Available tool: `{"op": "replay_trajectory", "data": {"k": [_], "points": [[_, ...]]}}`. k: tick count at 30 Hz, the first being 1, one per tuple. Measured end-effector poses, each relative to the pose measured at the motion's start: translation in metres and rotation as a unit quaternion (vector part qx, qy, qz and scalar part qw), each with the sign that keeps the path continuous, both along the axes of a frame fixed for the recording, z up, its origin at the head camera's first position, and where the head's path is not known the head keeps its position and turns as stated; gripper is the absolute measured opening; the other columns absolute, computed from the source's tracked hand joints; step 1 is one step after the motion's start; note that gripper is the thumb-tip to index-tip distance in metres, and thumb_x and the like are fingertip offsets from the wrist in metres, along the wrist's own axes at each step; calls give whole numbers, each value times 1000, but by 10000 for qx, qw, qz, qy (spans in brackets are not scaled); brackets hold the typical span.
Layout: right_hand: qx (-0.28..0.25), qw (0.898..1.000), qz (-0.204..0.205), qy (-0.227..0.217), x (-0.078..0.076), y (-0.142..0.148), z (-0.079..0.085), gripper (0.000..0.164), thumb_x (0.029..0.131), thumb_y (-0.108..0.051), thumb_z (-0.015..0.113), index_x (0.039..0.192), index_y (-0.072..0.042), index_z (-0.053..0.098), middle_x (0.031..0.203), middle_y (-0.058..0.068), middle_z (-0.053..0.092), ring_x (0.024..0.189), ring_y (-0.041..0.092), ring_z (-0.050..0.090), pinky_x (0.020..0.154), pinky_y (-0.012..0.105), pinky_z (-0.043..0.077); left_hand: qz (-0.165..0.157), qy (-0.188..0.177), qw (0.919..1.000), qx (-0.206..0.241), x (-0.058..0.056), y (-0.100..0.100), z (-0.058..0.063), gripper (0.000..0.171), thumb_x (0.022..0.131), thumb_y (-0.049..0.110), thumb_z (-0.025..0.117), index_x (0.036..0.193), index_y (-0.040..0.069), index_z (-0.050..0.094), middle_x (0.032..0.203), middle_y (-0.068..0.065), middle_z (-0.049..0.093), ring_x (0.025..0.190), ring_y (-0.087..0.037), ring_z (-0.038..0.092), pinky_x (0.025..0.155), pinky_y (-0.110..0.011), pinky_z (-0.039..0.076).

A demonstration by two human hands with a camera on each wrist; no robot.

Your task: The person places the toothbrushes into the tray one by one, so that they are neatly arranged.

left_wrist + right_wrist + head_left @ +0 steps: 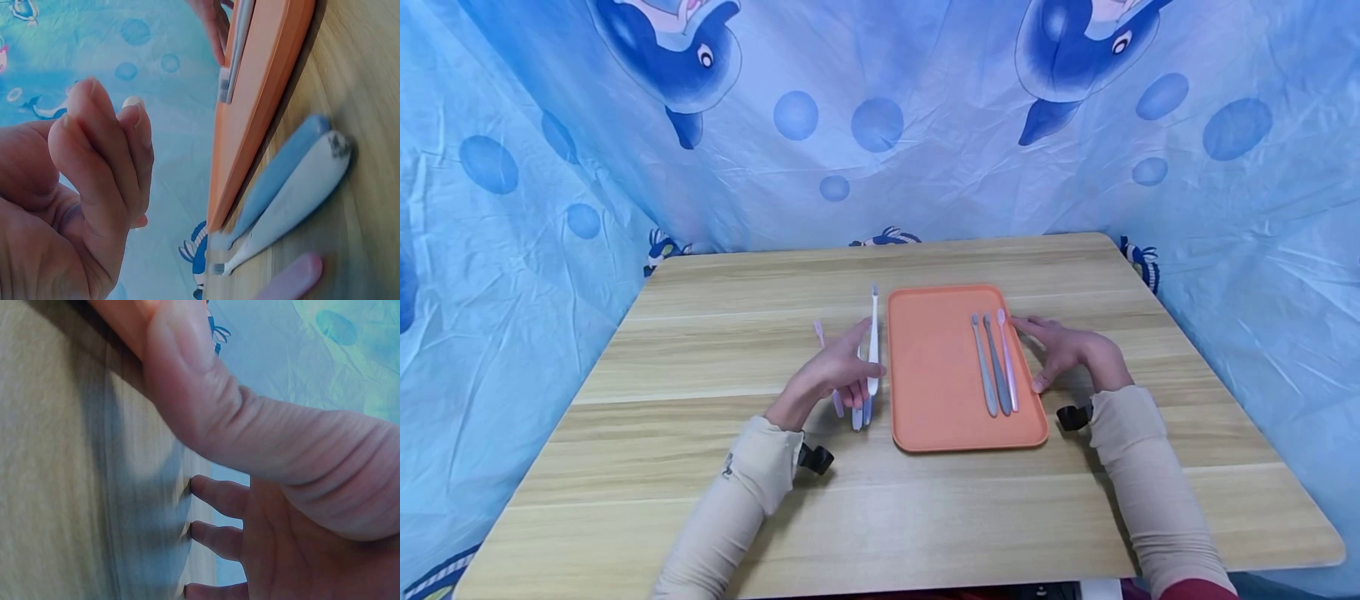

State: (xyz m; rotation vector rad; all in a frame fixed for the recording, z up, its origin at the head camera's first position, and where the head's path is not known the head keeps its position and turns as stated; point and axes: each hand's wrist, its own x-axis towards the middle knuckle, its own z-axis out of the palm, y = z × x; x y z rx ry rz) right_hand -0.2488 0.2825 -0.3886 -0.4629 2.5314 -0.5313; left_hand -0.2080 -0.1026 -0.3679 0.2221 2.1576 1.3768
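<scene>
While the right hand (1067, 350), fingers apart, touched the right rim of the tray (932, 375), likely to steady it, the left hand (833, 367) pinched a white toothbrush (874, 335) in its fingers, left of the tray.

Wood-grain table (587, 475), blue cartoon-print curtain (940, 192)

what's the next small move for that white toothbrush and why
I'd probably move the slender white toothbrush right, over the orange rectangular tray, and lay it left of the three slender grey and pink toothbrushes. The left grip holds it just outside the tray's left side, and bare tray surface shows between that side and those three.
</scene>
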Motion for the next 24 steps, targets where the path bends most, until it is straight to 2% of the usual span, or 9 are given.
{"op": "replay_trajectory", "data": {"k": [7, 14, 24], "points": [[47, 9999, -123, -69, 2, -3, -1, 137, 59, -42, 95, 162, -13, 9, 164, 31, 2, 148, 60, 2, 115, 79, 19, -35, -86, 9999, 135, 2, 8, -3, 99, 94, 2, 61, 162, 28, -6, 51, -9, 59, 38, -17, 57, 37, -28, 52], [29, 9997, -198, -143, 5, -4, 0, 137, 59, -41, 95, 162, -15, 8, 164, 31, 1, 148, 60, 1, 115, 79, 18, -37, -243, 9997, -3, 3, 19, -6, 102, 94, 6, 63, 162, 25, -10, 50, -8, 58, 37, -16, 56, 39, -30, 54], [18, 9997, -221, -124, 4, -2, 2, 139, 58, -42, 95, 162, -17, 6, 165, 29, 1, 149, 58, 1, 114, 80, 18, -242, 22, 9997, 85, 3, 37, -9, 99, 93, 6, 64, 162, 26, -4, 51, -10, 61, 37, -18, 58, 38, -34, 55]]}}
